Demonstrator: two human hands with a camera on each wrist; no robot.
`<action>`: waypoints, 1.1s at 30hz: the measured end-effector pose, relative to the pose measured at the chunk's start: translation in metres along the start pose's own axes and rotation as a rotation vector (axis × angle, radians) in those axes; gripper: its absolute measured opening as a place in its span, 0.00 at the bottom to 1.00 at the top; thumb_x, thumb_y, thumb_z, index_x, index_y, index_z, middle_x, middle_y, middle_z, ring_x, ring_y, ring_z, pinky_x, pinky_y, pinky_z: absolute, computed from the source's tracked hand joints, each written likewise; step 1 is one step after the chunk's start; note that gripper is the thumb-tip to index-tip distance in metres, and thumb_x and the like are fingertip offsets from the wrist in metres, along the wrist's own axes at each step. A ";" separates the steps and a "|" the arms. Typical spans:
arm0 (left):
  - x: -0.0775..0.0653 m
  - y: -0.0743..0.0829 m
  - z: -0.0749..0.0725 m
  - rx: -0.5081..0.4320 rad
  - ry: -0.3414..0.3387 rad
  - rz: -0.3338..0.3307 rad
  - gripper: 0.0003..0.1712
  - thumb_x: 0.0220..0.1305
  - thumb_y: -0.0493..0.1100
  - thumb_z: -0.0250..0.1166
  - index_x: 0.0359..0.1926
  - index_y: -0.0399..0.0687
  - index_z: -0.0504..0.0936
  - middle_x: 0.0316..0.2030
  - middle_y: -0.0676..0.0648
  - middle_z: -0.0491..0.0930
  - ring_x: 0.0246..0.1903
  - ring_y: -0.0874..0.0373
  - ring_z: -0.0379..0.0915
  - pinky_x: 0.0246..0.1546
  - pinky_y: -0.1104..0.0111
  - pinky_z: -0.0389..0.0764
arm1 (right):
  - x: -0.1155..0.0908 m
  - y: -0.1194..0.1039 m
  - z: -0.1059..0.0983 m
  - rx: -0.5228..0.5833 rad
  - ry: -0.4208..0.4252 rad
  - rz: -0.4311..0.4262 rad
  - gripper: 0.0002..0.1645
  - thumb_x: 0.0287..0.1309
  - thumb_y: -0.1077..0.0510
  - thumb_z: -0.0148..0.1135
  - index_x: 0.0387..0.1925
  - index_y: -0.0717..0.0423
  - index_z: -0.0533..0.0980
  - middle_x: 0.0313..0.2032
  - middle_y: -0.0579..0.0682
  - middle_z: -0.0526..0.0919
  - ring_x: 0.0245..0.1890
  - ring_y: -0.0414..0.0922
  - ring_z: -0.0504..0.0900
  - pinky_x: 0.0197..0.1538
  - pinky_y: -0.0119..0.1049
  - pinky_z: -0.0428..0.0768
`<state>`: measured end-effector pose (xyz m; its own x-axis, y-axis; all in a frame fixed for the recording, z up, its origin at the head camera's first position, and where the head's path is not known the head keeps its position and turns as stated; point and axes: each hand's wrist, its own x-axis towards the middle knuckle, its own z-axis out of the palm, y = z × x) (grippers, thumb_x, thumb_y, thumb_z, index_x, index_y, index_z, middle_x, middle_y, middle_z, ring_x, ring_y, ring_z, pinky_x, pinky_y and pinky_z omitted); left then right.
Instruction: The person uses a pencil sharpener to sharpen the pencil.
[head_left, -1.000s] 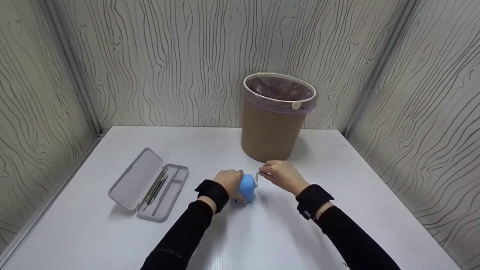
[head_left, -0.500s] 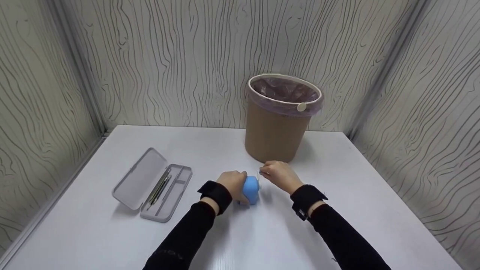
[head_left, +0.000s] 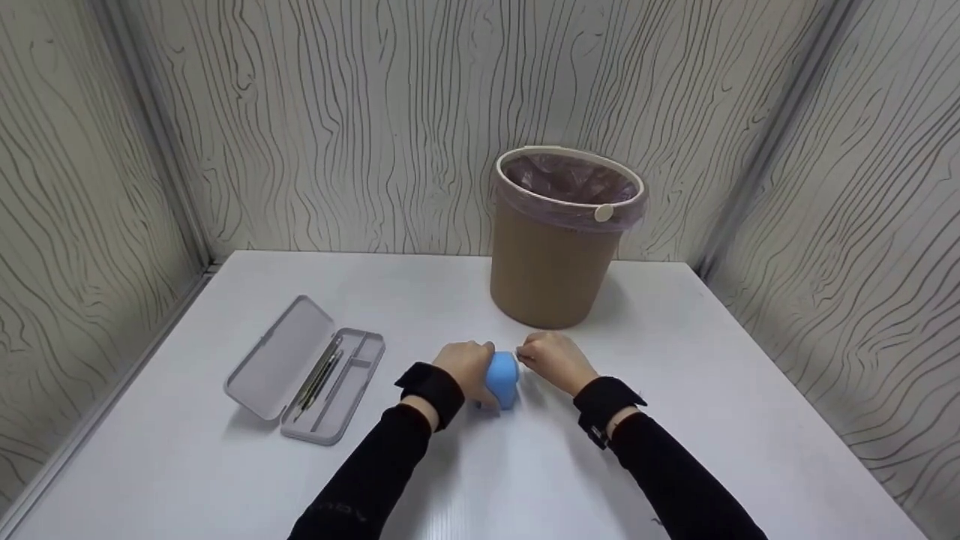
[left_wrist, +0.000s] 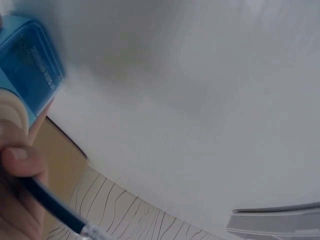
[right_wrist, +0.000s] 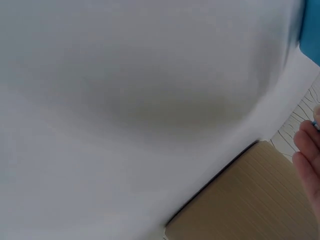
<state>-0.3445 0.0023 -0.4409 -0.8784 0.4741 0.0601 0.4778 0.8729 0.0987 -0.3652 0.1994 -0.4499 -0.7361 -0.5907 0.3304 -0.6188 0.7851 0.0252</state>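
Near the middle of the table, a small blue crank pencil sharpener (head_left: 502, 380) is in the grip of my left hand (head_left: 466, 371). The left wrist view shows its translucent drawer (left_wrist: 32, 65) and cream pencil opening (left_wrist: 12, 107). Just behind that opening, the left thumb lies against a dark blue pencil (left_wrist: 52, 202) with a silvery end. On the sharpener's other side, my right hand (head_left: 556, 361) pinches the end of the crank, which is mostly hidden by the fingers. In the right wrist view, curled fingers (right_wrist: 307, 145) show below the blue body (right_wrist: 312, 30).
To the left lies an open grey pencil case (head_left: 330, 386) with several pencils (head_left: 319, 382) in its long compartment. A brown bin (head_left: 551, 270) with a purple liner stands behind the hands, close to the patterned back wall (head_left: 360, 127). Walls flank both sides of the white table (head_left: 420, 292).
My right hand has dropped a little lower and nearer beside the sharpener, as the crank turns. My left hand keeps its hold. The whole view has shifted slightly.
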 end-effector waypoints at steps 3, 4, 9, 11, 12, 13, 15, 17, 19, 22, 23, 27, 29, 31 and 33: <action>-0.001 0.001 -0.001 -0.013 -0.002 -0.007 0.43 0.42 0.62 0.84 0.55 0.44 0.80 0.45 0.44 0.89 0.43 0.52 0.87 0.49 0.62 0.88 | -0.002 -0.002 0.001 0.019 -0.056 0.030 0.09 0.58 0.66 0.70 0.40 0.56 0.89 0.33 0.52 0.90 0.34 0.48 0.89 0.42 0.40 0.88; -0.001 0.001 0.000 -0.017 0.001 -0.008 0.43 0.41 0.62 0.84 0.55 0.44 0.80 0.45 0.44 0.89 0.43 0.52 0.87 0.49 0.62 0.88 | -0.003 -0.002 0.002 0.019 -0.066 0.030 0.09 0.58 0.67 0.70 0.40 0.56 0.89 0.33 0.53 0.90 0.34 0.48 0.89 0.42 0.40 0.88; -0.001 0.001 0.002 -0.032 0.017 -0.008 0.43 0.40 0.62 0.85 0.53 0.44 0.81 0.44 0.44 0.89 0.42 0.52 0.87 0.48 0.62 0.88 | -0.009 -0.003 0.006 0.000 -0.065 -0.007 0.03 0.56 0.67 0.71 0.32 0.58 0.88 0.31 0.52 0.90 0.32 0.47 0.88 0.38 0.39 0.87; -0.001 0.001 0.002 -0.044 0.017 -0.011 0.43 0.40 0.62 0.85 0.53 0.44 0.81 0.44 0.44 0.89 0.43 0.52 0.87 0.48 0.62 0.88 | -0.011 -0.004 0.007 -0.002 -0.065 -0.021 0.01 0.56 0.65 0.72 0.30 0.59 0.87 0.30 0.52 0.89 0.31 0.47 0.88 0.37 0.38 0.87; -0.001 0.000 0.002 -0.050 0.017 -0.013 0.43 0.39 0.62 0.85 0.53 0.44 0.81 0.44 0.44 0.89 0.43 0.52 0.87 0.48 0.62 0.88 | -0.012 -0.004 0.008 0.001 -0.067 -0.026 0.02 0.56 0.64 0.72 0.29 0.60 0.87 0.29 0.52 0.89 0.31 0.47 0.88 0.37 0.38 0.87; -0.002 0.000 0.002 -0.057 0.014 -0.016 0.44 0.40 0.62 0.85 0.54 0.43 0.81 0.45 0.44 0.89 0.43 0.52 0.87 0.49 0.62 0.88 | -0.013 -0.005 0.008 0.003 -0.071 -0.031 0.02 0.56 0.63 0.72 0.30 0.60 0.87 0.29 0.52 0.89 0.31 0.48 0.88 0.37 0.39 0.87; -0.002 0.000 0.001 -0.070 0.014 -0.018 0.44 0.39 0.61 0.85 0.54 0.43 0.81 0.45 0.43 0.89 0.44 0.51 0.87 0.49 0.61 0.88 | -0.016 -0.006 0.008 0.011 -0.081 -0.035 0.04 0.57 0.62 0.73 0.31 0.61 0.87 0.29 0.52 0.89 0.31 0.48 0.88 0.37 0.39 0.87; -0.002 0.000 0.001 -0.074 0.017 -0.017 0.44 0.39 0.61 0.85 0.54 0.43 0.81 0.45 0.43 0.89 0.44 0.51 0.87 0.49 0.61 0.88 | -0.019 -0.007 0.008 0.022 -0.088 -0.035 0.05 0.57 0.61 0.72 0.32 0.61 0.88 0.29 0.52 0.89 0.32 0.48 0.89 0.38 0.39 0.87; -0.002 0.000 0.001 -0.078 0.020 -0.011 0.43 0.39 0.60 0.85 0.53 0.42 0.81 0.44 0.43 0.89 0.43 0.51 0.87 0.49 0.61 0.88 | -0.021 -0.008 0.009 0.027 -0.094 -0.043 0.05 0.58 0.62 0.72 0.32 0.61 0.88 0.28 0.52 0.89 0.31 0.48 0.89 0.38 0.39 0.87; -0.002 -0.001 0.001 -0.065 0.024 -0.005 0.42 0.39 0.60 0.85 0.51 0.43 0.81 0.43 0.44 0.89 0.42 0.52 0.87 0.46 0.62 0.88 | -0.024 -0.008 0.009 0.024 -0.097 -0.062 0.03 0.56 0.64 0.71 0.32 0.60 0.88 0.29 0.51 0.89 0.32 0.48 0.89 0.39 0.38 0.87; -0.002 -0.002 0.002 -0.061 0.025 -0.004 0.41 0.39 0.61 0.85 0.51 0.43 0.81 0.43 0.44 0.89 0.41 0.52 0.87 0.46 0.62 0.88 | -0.024 -0.008 0.009 0.026 -0.096 -0.072 0.03 0.56 0.65 0.71 0.32 0.59 0.88 0.29 0.51 0.90 0.32 0.47 0.89 0.39 0.38 0.87; -0.001 -0.002 0.002 -0.048 0.027 -0.007 0.41 0.40 0.61 0.84 0.51 0.43 0.81 0.43 0.44 0.89 0.41 0.52 0.87 0.45 0.62 0.88 | -0.028 -0.007 0.009 0.032 -0.083 -0.120 0.05 0.54 0.67 0.70 0.32 0.58 0.89 0.30 0.50 0.90 0.33 0.47 0.89 0.39 0.37 0.87; -0.001 -0.002 0.001 -0.059 0.019 -0.009 0.42 0.41 0.61 0.84 0.52 0.43 0.81 0.44 0.44 0.89 0.42 0.52 0.87 0.47 0.62 0.88 | -0.029 -0.007 0.008 0.043 -0.079 -0.132 0.06 0.54 0.67 0.70 0.32 0.58 0.89 0.30 0.50 0.90 0.33 0.46 0.89 0.39 0.36 0.87; -0.002 -0.001 -0.001 -0.071 0.010 -0.011 0.42 0.41 0.61 0.84 0.52 0.43 0.81 0.45 0.44 0.89 0.43 0.52 0.87 0.48 0.61 0.88 | -0.031 -0.007 0.008 0.044 -0.082 -0.138 0.06 0.55 0.67 0.69 0.33 0.58 0.89 0.30 0.51 0.90 0.33 0.47 0.89 0.39 0.36 0.87; -0.003 -0.001 -0.002 -0.083 0.004 -0.013 0.42 0.41 0.62 0.84 0.52 0.43 0.81 0.45 0.44 0.89 0.43 0.51 0.87 0.48 0.61 0.88 | -0.031 -0.007 0.007 0.042 -0.089 -0.140 0.06 0.56 0.67 0.69 0.34 0.58 0.89 0.30 0.51 0.90 0.34 0.47 0.89 0.40 0.36 0.87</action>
<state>-0.3421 0.0001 -0.4389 -0.8848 0.4618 0.0624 0.4650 0.8665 0.1814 -0.3395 0.2107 -0.4669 -0.6624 -0.7092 0.2416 -0.7264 0.6869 0.0248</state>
